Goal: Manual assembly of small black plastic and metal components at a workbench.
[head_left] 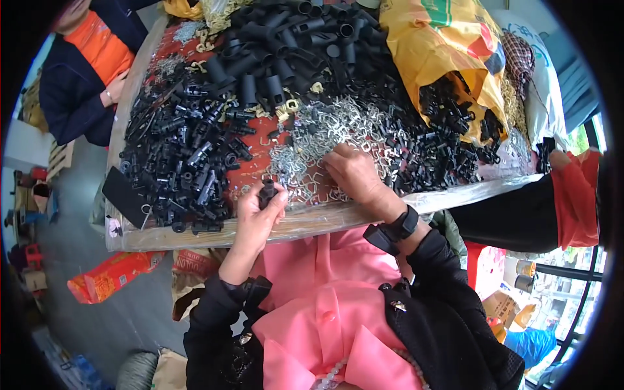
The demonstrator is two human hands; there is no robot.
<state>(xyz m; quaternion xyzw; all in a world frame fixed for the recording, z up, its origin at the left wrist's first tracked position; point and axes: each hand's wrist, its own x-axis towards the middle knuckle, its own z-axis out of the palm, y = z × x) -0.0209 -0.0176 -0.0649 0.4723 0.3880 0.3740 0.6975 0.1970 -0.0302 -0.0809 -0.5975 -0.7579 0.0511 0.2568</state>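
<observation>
Head view: the left hand (259, 211) is at the near edge of the table (214, 235), left of centre, with fingers curled and pinching a small black plastic fitting (267, 190) between thumb and fingertips; the fitting stands roughly upright above the table edge. The right hand (354, 174) lies palm down just inside the near edge, right of the left hand, its fingertips pressed together into the heap of silver wire clips (338, 127); whether a clip is already gripped cannot be determined, since the fingertips are buried in the heap. The clip heap occupies the centre of the table. A pile of small black fittings (182, 156) covers the left side, a pile of larger black tubes (286, 45) fills the far edge, and a yellow sack (442, 45) spills further black parts (455, 127) over the right side. A dark flat card (127, 195) rests at the near left corner. A second person in an orange and dark top (91, 58) sits beyond the left edge; a red sleeve (575, 195) enters past the right edge. Likely faults: the clips interlock, so a lift probably drags several at once; the fitting is held directly over the table edge, so a slack pinch would probably drop it to the floor; loose heaps close to the near edge could probably slide off if nudged by a wrist.
</observation>
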